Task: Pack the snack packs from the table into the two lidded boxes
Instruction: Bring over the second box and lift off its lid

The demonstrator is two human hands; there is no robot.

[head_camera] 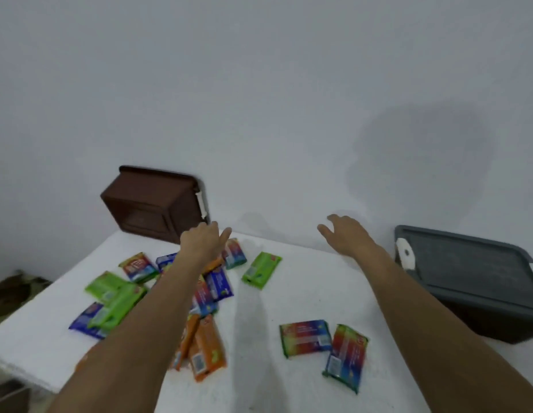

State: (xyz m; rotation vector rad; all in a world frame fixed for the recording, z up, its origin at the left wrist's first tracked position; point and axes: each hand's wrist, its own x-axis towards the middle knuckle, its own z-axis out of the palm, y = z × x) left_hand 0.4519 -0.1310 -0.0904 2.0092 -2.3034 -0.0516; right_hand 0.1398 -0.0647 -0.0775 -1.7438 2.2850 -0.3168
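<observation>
Both arms stretch out over the white table (304, 293). The left hand (204, 239) hovers above the far end of the pack pile, fingers loosely straight and grasping nothing, just short of the brown box (152, 201) at the far left edge. The right hand (345, 236) hangs over the far edge, fingers spread and relaxed, also empty. The grey box (474, 281) sits to the right with its lid on. Packs lie scattered on the table: a green one (260, 269) between the arms, orange ones (207, 347) by the left forearm, and two rainbow ones (305, 338) nearer the right arm.
</observation>
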